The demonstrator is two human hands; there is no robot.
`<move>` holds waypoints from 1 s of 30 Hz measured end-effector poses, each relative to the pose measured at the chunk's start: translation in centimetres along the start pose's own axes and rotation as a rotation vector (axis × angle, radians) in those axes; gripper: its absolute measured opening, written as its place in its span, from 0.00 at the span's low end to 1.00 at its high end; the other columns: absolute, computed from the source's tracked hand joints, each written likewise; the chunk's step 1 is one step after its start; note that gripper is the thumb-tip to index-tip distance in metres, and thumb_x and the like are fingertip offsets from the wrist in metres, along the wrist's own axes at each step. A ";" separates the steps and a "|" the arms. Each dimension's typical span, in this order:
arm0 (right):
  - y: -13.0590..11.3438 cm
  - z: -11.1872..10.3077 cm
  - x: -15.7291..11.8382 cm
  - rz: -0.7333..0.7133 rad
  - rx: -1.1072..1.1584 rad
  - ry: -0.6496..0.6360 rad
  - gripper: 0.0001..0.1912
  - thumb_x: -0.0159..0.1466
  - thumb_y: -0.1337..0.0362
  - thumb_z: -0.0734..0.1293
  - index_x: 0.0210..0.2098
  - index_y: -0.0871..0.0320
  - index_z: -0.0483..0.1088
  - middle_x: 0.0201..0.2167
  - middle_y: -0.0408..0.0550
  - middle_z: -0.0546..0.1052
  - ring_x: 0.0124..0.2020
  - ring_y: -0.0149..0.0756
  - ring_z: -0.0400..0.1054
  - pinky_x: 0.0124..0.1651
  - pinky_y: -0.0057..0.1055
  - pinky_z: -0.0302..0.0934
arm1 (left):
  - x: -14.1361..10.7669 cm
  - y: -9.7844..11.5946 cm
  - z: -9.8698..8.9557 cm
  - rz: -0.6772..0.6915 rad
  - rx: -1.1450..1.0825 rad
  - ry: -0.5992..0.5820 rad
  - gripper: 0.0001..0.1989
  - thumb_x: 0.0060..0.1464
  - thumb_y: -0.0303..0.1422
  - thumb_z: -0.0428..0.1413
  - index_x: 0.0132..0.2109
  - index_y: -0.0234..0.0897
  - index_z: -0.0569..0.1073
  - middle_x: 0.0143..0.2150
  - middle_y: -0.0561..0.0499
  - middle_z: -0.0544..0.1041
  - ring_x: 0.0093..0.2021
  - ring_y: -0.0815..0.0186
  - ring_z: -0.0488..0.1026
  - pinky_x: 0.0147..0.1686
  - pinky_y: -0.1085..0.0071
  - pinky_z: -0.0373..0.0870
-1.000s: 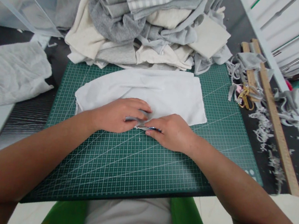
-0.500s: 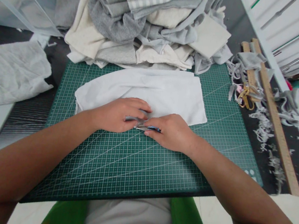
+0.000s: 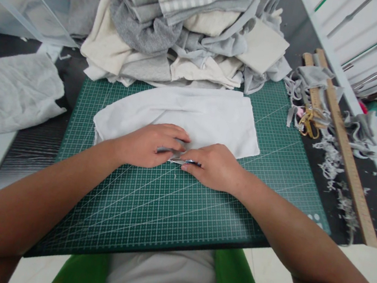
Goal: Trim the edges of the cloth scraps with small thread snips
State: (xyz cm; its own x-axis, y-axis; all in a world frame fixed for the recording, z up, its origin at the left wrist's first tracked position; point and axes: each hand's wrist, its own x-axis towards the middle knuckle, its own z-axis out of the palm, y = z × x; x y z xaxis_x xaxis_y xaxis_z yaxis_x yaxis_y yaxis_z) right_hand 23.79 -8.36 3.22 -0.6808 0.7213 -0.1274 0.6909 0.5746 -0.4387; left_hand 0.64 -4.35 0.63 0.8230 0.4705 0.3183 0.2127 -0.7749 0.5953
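Note:
A folded white cloth [image 3: 213,117] lies on the green cutting mat [image 3: 160,208]. My left hand [image 3: 152,145] rests over its near edge, thumb and fingers closed on the fabric, part of which bunches up between them. In the fingers of my right hand [image 3: 218,167] is a pair of small thread snips [image 3: 179,161] with pointed metal blades and a bit of blue on the handle. The snips' tips reach to the cloth's edge beside my left thumb. Most of the handle is hidden in my right palm.
A large heap of grey, cream and striped fabric [image 3: 145,26] covers the back of the mat. At left lies a pale grey cloth [image 3: 11,91]. To the right are gold-handled scissors [image 3: 307,123], a long wooden ruler [image 3: 349,156] and fabric scraps [image 3: 330,160].

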 end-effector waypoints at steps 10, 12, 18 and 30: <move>0.1 0.1 -0.1 0.010 -0.008 0.026 0.15 0.66 0.55 0.65 0.50 0.48 0.76 0.38 0.44 0.83 0.37 0.40 0.77 0.39 0.32 0.61 | 0.0 -0.1 0.0 -0.005 -0.009 -0.014 0.15 0.54 0.22 0.53 0.47 0.37 0.77 0.57 0.43 0.76 0.59 0.57 0.71 0.59 0.54 0.70; 0.0 0.2 -0.1 0.016 -0.030 0.017 0.15 0.67 0.54 0.65 0.50 0.48 0.76 0.39 0.44 0.83 0.38 0.41 0.77 0.39 0.32 0.61 | 0.0 0.0 0.0 -0.012 -0.008 -0.016 0.15 0.55 0.22 0.53 0.48 0.37 0.77 0.57 0.43 0.76 0.59 0.57 0.71 0.59 0.54 0.70; -0.2 0.1 0.1 0.024 -0.053 -0.011 0.15 0.67 0.54 0.64 0.51 0.47 0.75 0.40 0.44 0.83 0.39 0.41 0.77 0.40 0.32 0.60 | 0.0 0.0 -0.1 -0.009 -0.014 -0.010 0.15 0.54 0.21 0.54 0.47 0.37 0.77 0.56 0.44 0.76 0.59 0.57 0.71 0.59 0.55 0.70; -0.3 0.2 0.1 0.013 -0.058 -0.019 0.14 0.69 0.54 0.63 0.48 0.49 0.76 0.39 0.44 0.83 0.38 0.38 0.76 0.39 0.31 0.59 | 0.2 0.2 -0.2 -0.023 -0.001 -0.022 0.17 0.54 0.22 0.53 0.49 0.38 0.77 0.56 0.44 0.76 0.59 0.57 0.71 0.59 0.54 0.70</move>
State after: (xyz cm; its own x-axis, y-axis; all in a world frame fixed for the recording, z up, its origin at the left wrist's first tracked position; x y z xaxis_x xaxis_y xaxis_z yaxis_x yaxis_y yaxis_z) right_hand 23.44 -8.49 3.20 -0.6760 0.7215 -0.1498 0.7122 0.5875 -0.3843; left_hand 0.72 -4.38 0.96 0.8294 0.4788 0.2877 0.2313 -0.7631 0.6035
